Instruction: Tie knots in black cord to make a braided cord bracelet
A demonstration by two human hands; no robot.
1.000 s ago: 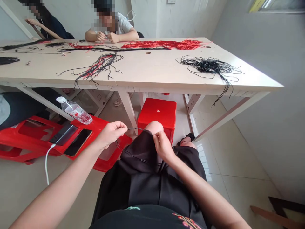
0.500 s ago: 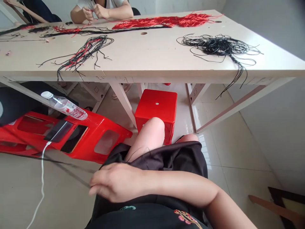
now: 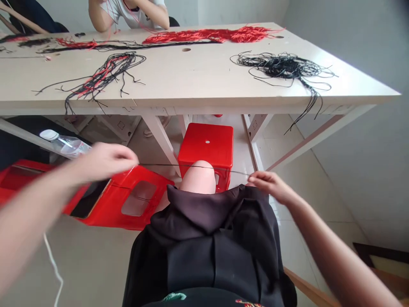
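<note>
We see a black cord [image 3: 191, 166] stretched taut above the knee [image 3: 198, 177], pinched between fingertips of left hand [image 3: 107, 162] and right hand [image 3: 271, 186]; so thin a pinch could slip, and sideways tugging could drop it.

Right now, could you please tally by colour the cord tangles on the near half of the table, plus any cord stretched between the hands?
Black: 2 (black cord tangle, taut black cord)
Black and red: 1 (black-and-red cord tangle)
Total: 3
</note>
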